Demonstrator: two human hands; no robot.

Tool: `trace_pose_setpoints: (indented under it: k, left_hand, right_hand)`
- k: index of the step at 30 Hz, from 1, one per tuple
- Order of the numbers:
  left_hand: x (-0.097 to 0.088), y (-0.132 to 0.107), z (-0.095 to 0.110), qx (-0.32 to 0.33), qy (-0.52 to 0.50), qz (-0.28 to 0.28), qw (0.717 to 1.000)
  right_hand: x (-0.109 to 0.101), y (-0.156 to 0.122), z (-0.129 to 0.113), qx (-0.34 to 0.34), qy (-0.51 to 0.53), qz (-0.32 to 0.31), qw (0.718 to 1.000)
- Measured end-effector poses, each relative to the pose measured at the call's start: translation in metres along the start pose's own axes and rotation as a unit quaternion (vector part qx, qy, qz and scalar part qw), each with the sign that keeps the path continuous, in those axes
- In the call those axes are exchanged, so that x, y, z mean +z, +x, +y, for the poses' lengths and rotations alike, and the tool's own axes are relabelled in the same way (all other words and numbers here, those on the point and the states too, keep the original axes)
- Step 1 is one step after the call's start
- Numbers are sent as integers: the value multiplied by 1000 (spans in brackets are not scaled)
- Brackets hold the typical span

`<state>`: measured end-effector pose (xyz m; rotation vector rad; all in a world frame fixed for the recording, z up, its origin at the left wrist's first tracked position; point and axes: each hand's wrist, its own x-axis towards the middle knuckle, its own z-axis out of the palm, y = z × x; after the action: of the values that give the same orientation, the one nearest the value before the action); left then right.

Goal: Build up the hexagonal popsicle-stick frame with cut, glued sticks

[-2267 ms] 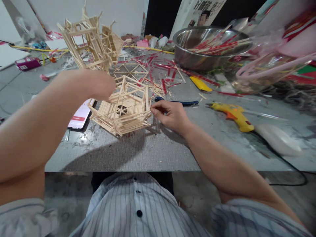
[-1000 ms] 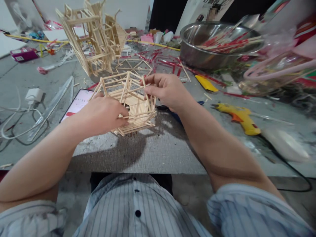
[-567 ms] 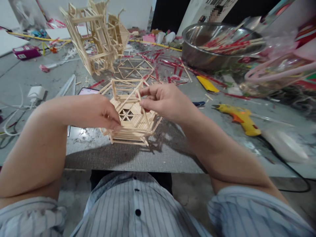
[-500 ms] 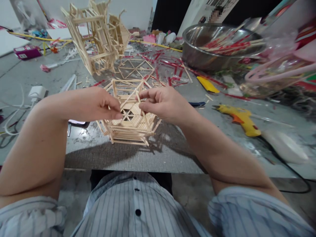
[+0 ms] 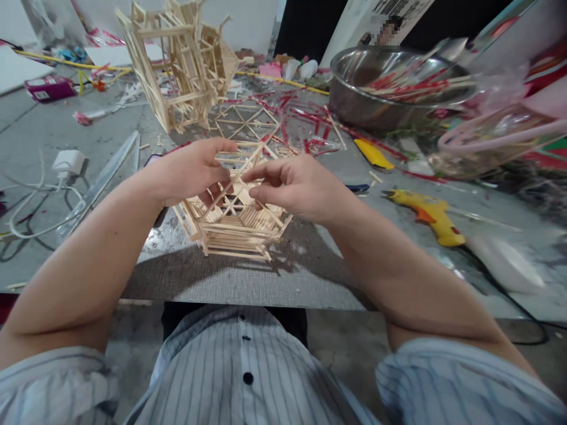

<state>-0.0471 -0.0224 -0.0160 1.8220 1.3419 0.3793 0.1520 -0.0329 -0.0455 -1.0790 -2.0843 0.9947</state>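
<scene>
A six-sided frame of thin wooden sticks (image 5: 234, 245) stands near the table's front edge, with spokes crossing in its middle. Over its left side is my left hand (image 5: 195, 171), index finger stretched forward and the other fingers bent apart beside a slanting stick. My right hand (image 5: 290, 186) reaches over the right side, thumb and fingertips pinched on a thin wooden stick (image 5: 272, 213) that slopes down to the right across the frame. The exact contact at both hands' fingertips is partly hidden.
Behind stands a taller stick structure (image 5: 170, 71), with a flat stick hexagon (image 5: 245, 123) beside it. A yellow glue gun (image 5: 432, 215) lies right, below a metal basin (image 5: 363, 103). A white charger (image 5: 68, 162) with cable sits left. Red plastic scraps (image 5: 316, 127) litter the back.
My left hand has moved up and away from me, its fingers spreading from a pinch. My right hand stays almost in place, and the stick at its fingertips now lies lower across the frame.
</scene>
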Motion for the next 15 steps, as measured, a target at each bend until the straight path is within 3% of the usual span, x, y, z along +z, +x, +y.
trace_pose_setpoints:
  k: [4,10,15]
  left_hand:
    - [2,3,-3,52,60,-15,997]
    - [5,6,6,-21,77,-32,996]
    - [5,8,10,-15,141,-11,990]
  right_hand:
    - [2,-5,1,8,-6,-18,1000]
    - [10,-7,3,2,-22,12,1000]
    - [15,-9,7,-8,-27,42,999]
